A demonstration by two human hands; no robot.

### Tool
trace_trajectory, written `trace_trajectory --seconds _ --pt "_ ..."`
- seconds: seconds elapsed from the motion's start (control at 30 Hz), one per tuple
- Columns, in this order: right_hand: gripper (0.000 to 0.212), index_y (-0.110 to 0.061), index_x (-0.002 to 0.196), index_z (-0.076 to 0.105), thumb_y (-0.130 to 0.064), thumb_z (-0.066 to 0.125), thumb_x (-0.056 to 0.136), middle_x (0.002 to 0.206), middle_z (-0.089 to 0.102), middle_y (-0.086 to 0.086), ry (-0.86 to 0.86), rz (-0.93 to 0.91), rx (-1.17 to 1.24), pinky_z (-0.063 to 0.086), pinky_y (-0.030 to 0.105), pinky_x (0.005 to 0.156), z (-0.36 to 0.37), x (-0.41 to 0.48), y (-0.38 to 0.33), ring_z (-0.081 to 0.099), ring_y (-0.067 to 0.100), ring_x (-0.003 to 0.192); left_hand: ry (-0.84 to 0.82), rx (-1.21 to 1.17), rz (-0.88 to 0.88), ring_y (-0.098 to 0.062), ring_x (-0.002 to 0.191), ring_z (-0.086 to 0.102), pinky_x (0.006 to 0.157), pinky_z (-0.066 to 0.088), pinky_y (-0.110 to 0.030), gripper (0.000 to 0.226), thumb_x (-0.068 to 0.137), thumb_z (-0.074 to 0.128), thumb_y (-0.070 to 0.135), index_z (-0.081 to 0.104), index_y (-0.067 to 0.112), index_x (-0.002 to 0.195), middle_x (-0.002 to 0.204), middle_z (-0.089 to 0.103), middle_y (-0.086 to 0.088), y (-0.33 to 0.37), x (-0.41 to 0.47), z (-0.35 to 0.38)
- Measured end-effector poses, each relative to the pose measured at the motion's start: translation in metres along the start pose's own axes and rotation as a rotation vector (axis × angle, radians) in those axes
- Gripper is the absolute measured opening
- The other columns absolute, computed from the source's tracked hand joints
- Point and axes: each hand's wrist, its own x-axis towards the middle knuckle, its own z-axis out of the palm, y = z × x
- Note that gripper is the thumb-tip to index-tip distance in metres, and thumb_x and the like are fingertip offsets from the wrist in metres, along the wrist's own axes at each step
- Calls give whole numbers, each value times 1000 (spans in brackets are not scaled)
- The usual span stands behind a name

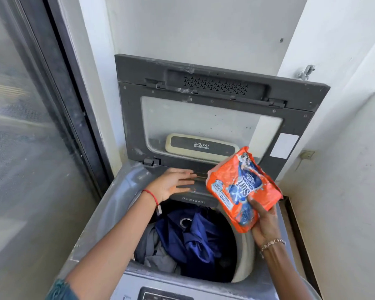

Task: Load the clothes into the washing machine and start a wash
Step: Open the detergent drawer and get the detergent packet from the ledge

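Your right hand [263, 223] grips the orange detergent packet [243, 189] by its near end, print upside down to you, above the back right of the drum. Your left hand [173, 184] is flat with fingers straight, holding nothing, at the ledge just behind the Detergent drawer [193, 200]; can't tell if it's touching. Clothes [193, 239], blue on top and grey at left, sit inside the washing machine [108, 213]. Lid [214, 109] stands open against the wall.

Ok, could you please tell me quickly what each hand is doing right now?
Left hand: open, fingers straight, by the detergent drawer.
Right hand: holding the detergent packet.
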Motion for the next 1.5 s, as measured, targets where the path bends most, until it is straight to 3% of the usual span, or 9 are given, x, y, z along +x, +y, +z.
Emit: trace_trajectory --seconds 0.1,0.2,0.3,0.43,0.73,0.97,1.13,1.3,1.5 --pt "46 -22 110 53 14 53 80 110 64 3 74 -112 -16 59 33 63 5 6 -1 70 14 83 168 22 -29 -23 102 59 82 51 -34 28 95 46 0 55 0 122 122 61 -13 -16 4 -17" --pt "51 -25 107 50 12 61 75 102 63 -1 151 -143 -35 58 29 56 10 12 0 69 10 77 224 20 -55 -24 105 56 91 47 -40 30 94 43 -4 54 -2 122 128 58 -15 -30 7 -29" --pt "60 -24 115 49 7 70 68 102 63 -3 201 -150 -89 59 31 59 13 19 6 66 13 84 237 2 -76 -24 107 56 90 46 -40 30 94 43 -5 55 -1 122 129 57 -14 -40 10 -32" --pt "54 -30 102 52 11 69 71 99 64 -4 236 -182 -226 58 40 72 22 27 15 64 17 88 202 -8 -78 -24 115 56 87 48 -38 33 95 41 -4 54 2 124 131 56 -9 -47 12 -31" --pt "55 -5 117 49 3 76 69 108 63 13 231 -289 -520 55 44 84 40 42 31 63 23 93 188 -30 -101 -26 119 54 90 47 -38 36 94 38 -7 53 4 125 135 52 -7 -52 21 -25" --pt "56 -5 121 51 3 74 71 110 63 14 118 -330 -704 56 38 85 48 52 34 62 24 97 189 -53 -106 -30 118 55 90 47 -37 35 95 38 -7 52 1 126 135 53 -9 -53 26 -27" --pt "57 -15 123 52 3 71 72 112 64 9 -17 -339 -865 51 48 90 60 59 27 62 26 102 194 -70 -116 -32 117 55 91 47 -37 33 96 38 -6 52 0 125 134 54 -10 -51 27 -27" --pt "62 -16 129 48 8 64 75 104 58 -3 -117 -392 -1046 47 26 83 74 61 18 55 14 93 199 -72 -127 -32 118 56 92 47 -38 32 96 39 -5 52 0 124 133 54 -11 -50 27 -27" --pt "59 -19 126 49 7 60 75 95 63 3 -199 -448 -1205 47 29 74 80 66 15 58 19 84 194 -76 -125 -33 119 55 92 47 -38 31 96 40 -5 51 -1 125 134 53 -12 -50 26 -27"
